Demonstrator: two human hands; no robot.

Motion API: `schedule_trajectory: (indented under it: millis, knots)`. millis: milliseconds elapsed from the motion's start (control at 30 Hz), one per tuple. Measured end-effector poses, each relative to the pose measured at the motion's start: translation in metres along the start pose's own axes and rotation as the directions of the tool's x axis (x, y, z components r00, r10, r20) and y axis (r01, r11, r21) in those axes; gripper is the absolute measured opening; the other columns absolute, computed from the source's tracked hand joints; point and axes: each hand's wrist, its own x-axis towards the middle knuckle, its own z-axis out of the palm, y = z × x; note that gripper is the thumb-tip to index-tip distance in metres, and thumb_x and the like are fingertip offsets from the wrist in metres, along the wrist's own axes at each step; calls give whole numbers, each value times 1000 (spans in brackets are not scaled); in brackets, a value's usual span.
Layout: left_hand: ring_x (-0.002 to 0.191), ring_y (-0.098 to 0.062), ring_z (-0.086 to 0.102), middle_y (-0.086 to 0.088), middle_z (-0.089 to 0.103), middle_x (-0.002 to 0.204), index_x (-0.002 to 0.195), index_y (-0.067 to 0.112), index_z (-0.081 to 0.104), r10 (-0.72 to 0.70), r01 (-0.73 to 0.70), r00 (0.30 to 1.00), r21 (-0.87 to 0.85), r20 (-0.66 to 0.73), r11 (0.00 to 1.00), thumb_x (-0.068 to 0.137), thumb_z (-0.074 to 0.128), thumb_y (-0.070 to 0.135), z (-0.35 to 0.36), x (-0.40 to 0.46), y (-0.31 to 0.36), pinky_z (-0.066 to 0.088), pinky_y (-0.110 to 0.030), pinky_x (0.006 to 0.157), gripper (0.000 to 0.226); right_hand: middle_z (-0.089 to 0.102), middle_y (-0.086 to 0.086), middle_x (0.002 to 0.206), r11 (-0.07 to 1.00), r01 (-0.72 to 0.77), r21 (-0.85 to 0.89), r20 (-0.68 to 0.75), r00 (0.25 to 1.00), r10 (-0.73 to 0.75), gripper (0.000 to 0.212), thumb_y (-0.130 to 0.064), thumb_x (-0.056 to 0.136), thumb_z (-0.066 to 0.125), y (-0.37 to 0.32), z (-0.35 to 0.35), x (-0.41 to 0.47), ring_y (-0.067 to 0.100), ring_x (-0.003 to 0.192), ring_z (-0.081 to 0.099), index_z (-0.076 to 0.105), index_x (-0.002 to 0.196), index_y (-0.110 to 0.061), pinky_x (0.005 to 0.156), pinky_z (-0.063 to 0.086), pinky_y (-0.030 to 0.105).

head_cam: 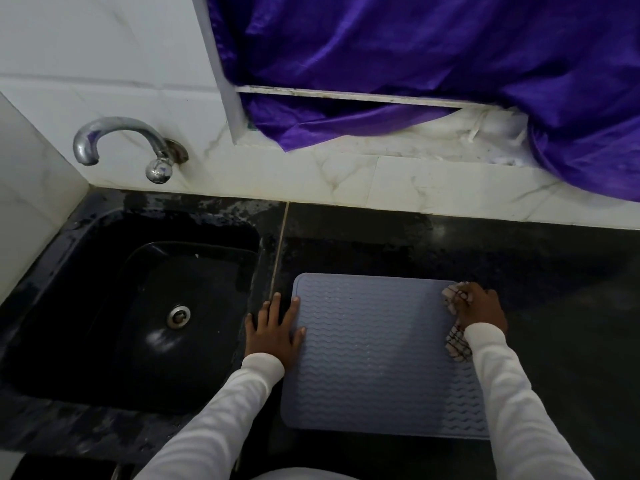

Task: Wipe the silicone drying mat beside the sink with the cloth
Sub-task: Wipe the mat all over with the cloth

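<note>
A grey-blue silicone drying mat (377, 355) with wavy ridges lies flat on the black counter, just right of the sink. My left hand (275, 332) rests flat with fingers spread on the mat's left edge, thumb and forefinger on the mat. My right hand (479, 304) is at the mat's far right corner, closed on a white cloth with dark checks (457, 339). Part of the cloth shows past my fingers and part hangs below my wrist.
A black sink (86, 306) with a metal drain (179, 315) sits to the left, its rim wet. A chrome tap (114, 140) juts from the white tiled wall. Purple fabric (415, 57) hangs over the window ledge behind the counter (536, 271).
</note>
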Motion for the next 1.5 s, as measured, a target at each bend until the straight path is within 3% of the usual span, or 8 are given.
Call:
schedule_trajectory:
  millis: [133,400,667,833,1067,1267,1400,1500]
  knots:
    - [145,-31,13,-6,5,161,150,41,-6,-7,7,1000,-2,8,1000,92,19,64,-1,-1,-1,10,-58,114,67,52,16,112,987,100,123,15,995,-103,27,-26,88,63,2,1,-45,39,99,59,64,114,-20,87,47,41]
    - [146,-29,7,-4,-1,161,149,41,-8,-13,12,999,19,41,1000,94,21,62,-3,0,0,7,-56,115,66,57,0,105,884,295,362,74,936,-343,28,-15,81,73,-20,34,-155,13,92,57,69,104,-30,83,41,26]
    - [145,-27,14,-2,5,161,149,46,-2,42,-42,999,14,6,999,90,5,58,-2,-2,-14,14,-53,113,61,58,-4,106,839,398,371,184,854,-487,28,-29,79,67,-61,74,-198,9,98,60,69,106,-34,86,38,12]
    - [144,-26,14,0,4,161,150,44,3,83,-82,996,-13,35,997,100,26,43,-9,-1,-19,15,-51,112,54,54,-5,112,836,417,356,189,844,-502,30,-21,86,65,-92,90,-194,11,102,58,65,112,-35,88,44,21]
    - [137,-27,26,1,15,159,148,43,17,102,-100,994,-40,46,994,95,38,45,-21,5,-23,21,-47,111,57,46,-1,119,854,446,268,71,875,-479,33,-23,93,55,-167,83,-130,23,96,59,59,125,-29,86,50,36]
    - [140,-26,19,2,6,160,150,41,9,111,-108,991,-43,73,993,98,33,44,-22,6,-24,16,-46,114,57,50,-11,88,886,459,71,117,878,-464,31,-41,98,41,-214,112,-112,10,70,53,55,120,-23,77,48,33]
    - [143,-26,13,-1,0,161,151,36,2,129,-127,988,-30,88,991,99,28,45,-18,7,-25,11,-48,115,59,38,1,134,851,524,-22,125,846,-518,31,-27,98,44,-227,131,-128,26,103,58,53,127,-30,88,49,34]
    - [145,-26,9,-1,-3,161,151,33,-1,127,-124,987,-38,96,992,100,26,44,-12,8,-25,9,-49,116,59,22,6,151,819,560,-122,208,822,-531,31,-20,97,47,-236,133,-132,31,107,58,52,127,-25,88,51,39]
